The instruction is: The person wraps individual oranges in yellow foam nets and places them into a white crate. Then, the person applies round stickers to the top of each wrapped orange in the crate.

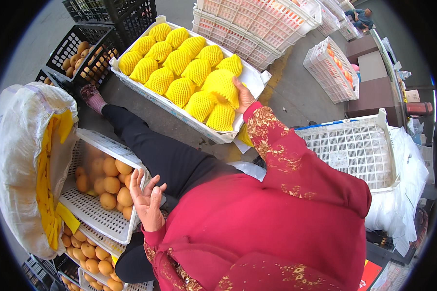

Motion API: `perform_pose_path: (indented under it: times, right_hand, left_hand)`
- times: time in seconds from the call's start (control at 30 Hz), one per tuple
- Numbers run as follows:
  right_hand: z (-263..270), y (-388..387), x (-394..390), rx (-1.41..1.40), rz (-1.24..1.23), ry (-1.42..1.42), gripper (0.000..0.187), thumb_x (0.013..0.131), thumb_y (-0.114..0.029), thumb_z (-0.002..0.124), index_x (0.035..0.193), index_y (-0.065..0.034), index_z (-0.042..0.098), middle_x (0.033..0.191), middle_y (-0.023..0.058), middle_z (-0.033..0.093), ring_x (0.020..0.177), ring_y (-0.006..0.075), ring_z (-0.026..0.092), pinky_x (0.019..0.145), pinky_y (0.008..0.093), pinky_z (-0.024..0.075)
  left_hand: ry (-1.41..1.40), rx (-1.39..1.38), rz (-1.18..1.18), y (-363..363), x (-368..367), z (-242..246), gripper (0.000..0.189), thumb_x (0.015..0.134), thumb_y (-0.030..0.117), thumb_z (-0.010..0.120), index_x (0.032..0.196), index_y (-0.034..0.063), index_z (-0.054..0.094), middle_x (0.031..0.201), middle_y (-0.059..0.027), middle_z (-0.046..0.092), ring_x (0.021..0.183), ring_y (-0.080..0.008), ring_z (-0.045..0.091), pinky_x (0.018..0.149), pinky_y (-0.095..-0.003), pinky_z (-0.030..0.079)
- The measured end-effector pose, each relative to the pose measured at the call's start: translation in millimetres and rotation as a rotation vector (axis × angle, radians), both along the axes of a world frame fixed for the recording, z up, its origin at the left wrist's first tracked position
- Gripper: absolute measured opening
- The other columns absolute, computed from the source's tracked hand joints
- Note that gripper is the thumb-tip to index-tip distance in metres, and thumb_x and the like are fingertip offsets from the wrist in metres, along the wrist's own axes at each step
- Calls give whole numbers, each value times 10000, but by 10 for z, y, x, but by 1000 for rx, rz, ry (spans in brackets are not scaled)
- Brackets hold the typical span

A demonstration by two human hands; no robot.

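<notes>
My right hand holds a fruit in a yellow foam net sleeve over the near right end of a white plastic crate. Rows of sleeved fruits fill most of that crate, and a strip along its right side shows a white lining. My left hand is raised with its fingers apart and nothing in it. It is beside a tilted white crate of bare, round, orange-brown fruits, which look like pears. Left of this crate, a large plastic bag gapes over flat yellow foam sleeves.
More bare fruits lie in crates at lower left. Black crates stand at upper left, stacked white crates at the top. A white crate is at my right, by white plastic sheeting. A person sits far off.
</notes>
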State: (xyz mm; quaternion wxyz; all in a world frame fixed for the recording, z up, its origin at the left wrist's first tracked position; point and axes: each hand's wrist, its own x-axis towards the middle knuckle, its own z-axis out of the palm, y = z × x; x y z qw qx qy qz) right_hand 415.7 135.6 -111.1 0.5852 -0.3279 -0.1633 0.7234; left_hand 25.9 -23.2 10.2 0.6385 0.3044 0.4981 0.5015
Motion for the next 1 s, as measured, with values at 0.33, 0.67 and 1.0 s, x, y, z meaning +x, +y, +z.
perform_pose_path:
  times: [0.33, 0.67, 1.0]
  right_hand:
    - [-1097, 490, 1378, -613, -788, -1137, 806, 698, -384, 882, 1288, -22, 469, 1201, 206, 627, 1115, 341, 621, 986, 429, 480]
    - [-1131, 472, 1292, -777, -559, -1515, 658, 829, -511, 702, 1243, -18, 568, 1165, 269, 648, 1126, 414, 612, 966, 450, 476]
    - [-852, 41, 1125, -280, -37, -2072, 767, 880, -482, 663, 1490, -110, 384, 1514, 266, 348, 1405, 406, 347, 1143, 455, 329]
  left_hand:
    - [144, -116, 44, 105, 72, -171, 587, 965, 72, 575, 1493, 76, 319, 1487, -138, 369, 1153, -229, 575, 875, -334, 550]
    - [160, -238, 85, 287, 142, -248, 507, 975, 66, 561, 1450, 59, 386, 1440, -129, 420, 1106, -223, 604, 865, -338, 556]
    - [156, -237, 11, 352, 132, -307, 463, 971, 57, 568, 1413, 34, 430, 1410, -125, 435, 1091, -217, 612, 851, -324, 562]
